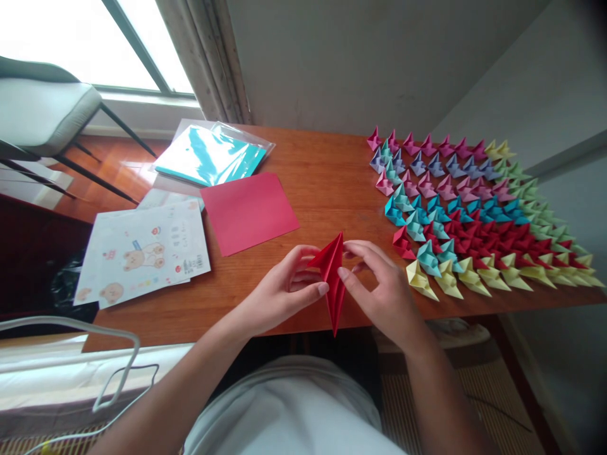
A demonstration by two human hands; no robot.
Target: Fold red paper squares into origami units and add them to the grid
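Note:
Between my two hands, just over the table's front edge, is a red origami piece (334, 278), long and pointed at top and bottom with creases along its length. My left hand (289, 284) pinches it from the left, thumb in front and fingers behind. On the other side my right hand (377, 278) grips its right edge between thumb and fingers. A small pointed flap sticks out to the left above my left thumb. Flat on the table beyond my left hand lies a stack of red paper (250, 213).
Rows of folded paper pieces (446, 189) in several colours cover the table's right side. A wrapped pack of blue paper (213, 155) and bear-printed sheets (147, 253) lie at the left. A chair (52, 114) stands by the window; a white cable (128, 360) hangs lower left.

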